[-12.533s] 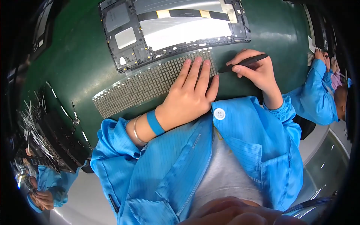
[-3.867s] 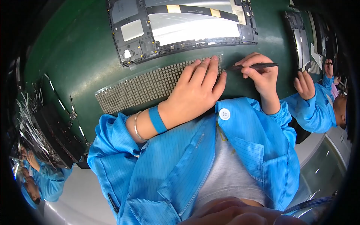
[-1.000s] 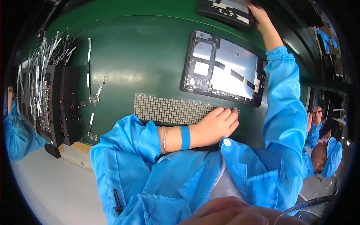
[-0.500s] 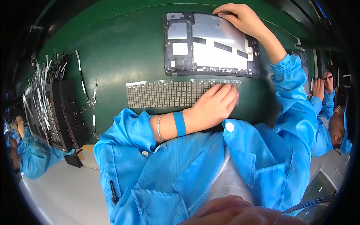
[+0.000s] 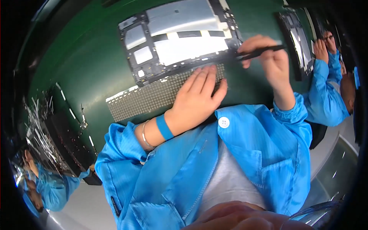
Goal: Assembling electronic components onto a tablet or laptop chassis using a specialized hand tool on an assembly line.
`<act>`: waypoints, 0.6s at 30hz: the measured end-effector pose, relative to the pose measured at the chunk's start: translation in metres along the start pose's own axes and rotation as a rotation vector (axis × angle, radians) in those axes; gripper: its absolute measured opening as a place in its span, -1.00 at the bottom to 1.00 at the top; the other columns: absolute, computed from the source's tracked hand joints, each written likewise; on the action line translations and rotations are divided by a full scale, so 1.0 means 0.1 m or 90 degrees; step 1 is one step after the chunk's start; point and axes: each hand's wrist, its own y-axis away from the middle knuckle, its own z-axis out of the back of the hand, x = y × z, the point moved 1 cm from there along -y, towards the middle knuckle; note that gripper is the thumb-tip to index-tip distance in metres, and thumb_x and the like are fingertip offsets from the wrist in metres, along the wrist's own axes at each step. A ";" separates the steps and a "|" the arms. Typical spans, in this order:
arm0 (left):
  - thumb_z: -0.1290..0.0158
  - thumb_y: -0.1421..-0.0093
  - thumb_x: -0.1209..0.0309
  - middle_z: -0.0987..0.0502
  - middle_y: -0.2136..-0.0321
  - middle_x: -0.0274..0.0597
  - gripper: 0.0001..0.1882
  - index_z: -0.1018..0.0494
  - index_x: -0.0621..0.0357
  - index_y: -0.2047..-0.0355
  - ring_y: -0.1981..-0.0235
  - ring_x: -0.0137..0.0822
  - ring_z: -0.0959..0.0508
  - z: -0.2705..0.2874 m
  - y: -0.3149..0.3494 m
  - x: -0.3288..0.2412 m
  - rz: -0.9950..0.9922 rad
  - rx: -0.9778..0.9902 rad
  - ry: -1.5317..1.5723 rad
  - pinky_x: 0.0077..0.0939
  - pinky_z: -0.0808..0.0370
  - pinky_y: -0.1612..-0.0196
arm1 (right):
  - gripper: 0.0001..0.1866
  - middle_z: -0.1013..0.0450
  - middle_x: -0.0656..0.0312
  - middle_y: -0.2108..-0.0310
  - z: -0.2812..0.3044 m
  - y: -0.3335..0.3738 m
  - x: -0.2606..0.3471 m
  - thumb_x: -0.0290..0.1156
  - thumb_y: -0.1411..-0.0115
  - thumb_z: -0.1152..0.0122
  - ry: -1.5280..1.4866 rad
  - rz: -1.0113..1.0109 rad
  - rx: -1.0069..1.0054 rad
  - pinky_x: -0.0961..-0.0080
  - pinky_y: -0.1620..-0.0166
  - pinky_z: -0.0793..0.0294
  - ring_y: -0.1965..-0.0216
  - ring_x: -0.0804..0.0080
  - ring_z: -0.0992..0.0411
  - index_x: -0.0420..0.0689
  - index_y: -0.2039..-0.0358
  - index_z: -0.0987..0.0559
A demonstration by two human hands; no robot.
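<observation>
An opened tablet-like device [image 5: 188, 50] lies on the green work mat, its dark frame and silver and white inner panels showing. Along its near edge is a strip sheet [image 5: 142, 100] of small grey squares. My left hand [image 5: 197, 94] lies with outstretched fingers on the right part of this sheet, fingertips close to the device's near edge. Just right of the device, my right hand [image 5: 270, 57] grips slim black tweezers [image 5: 266, 50], somewhat blurred by motion. Their tips point left, beside the device's right near corner; whether they hold anything cannot be made out.
At the left stands a black rack [image 5: 63, 142] full of thin parts with cables; a few loose cable pieces [image 5: 66, 100] lie beside it. Another device [image 5: 297, 44] lies at the right. A co-worker's hands [image 5: 322, 50] are at the far right, another co-worker's hand [image 5: 30, 161] at the left.
My right hand has come from the device's far edge to its right near corner. The left fingers have straightened. The whole view has tilted, and device and sheet appear further left.
</observation>
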 end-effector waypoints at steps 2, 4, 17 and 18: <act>-0.16 -0.02 0.28 -0.46 -0.01 0.01 -0.63 -0.52 0.02 0.12 -0.02 -0.09 -0.48 0.02 -0.01 0.00 0.000 0.025 -0.003 -0.22 -0.42 -0.12 | -0.84 -0.49 0.09 0.22 -0.03 0.25 -0.10 -0.51 -0.26 -0.13 -0.030 -0.099 -0.039 0.57 0.24 -0.53 0.32 0.48 -0.50 -0.32 0.19 -0.49; -0.17 -0.02 0.28 -0.46 -0.01 0.00 -0.63 -0.53 0.02 0.12 -0.02 -0.09 -0.48 0.02 -0.03 -0.02 -0.002 0.028 0.007 -0.22 -0.42 -0.13 | -0.81 -0.51 0.10 0.25 -0.08 0.44 -0.23 -0.61 -0.14 -0.26 -0.082 -0.191 -0.092 0.57 0.22 -0.55 0.31 0.47 -0.52 -0.32 0.22 -0.51; -0.17 -0.05 0.23 -0.48 -0.01 -0.09 -0.62 -0.53 -0.06 0.09 -0.04 -0.12 -0.48 0.02 -0.03 -0.03 -0.032 0.060 0.020 -0.26 -0.43 -0.12 | -0.86 -0.55 0.12 0.39 -0.08 0.42 -0.22 -0.55 -0.16 -0.23 -0.025 -0.277 -0.120 0.61 0.32 -0.55 0.44 0.51 -0.52 -0.34 0.28 -0.55; -0.17 -0.05 0.23 -0.48 -0.01 -0.09 -0.62 -0.53 -0.06 0.09 -0.04 -0.12 -0.48 0.02 -0.03 -0.02 -0.034 0.057 0.018 -0.26 -0.44 -0.12 | -0.86 -0.55 0.12 0.40 -0.08 0.42 -0.22 -0.56 -0.16 -0.23 -0.023 -0.281 -0.118 0.61 0.31 -0.55 0.44 0.51 -0.52 -0.34 0.28 -0.55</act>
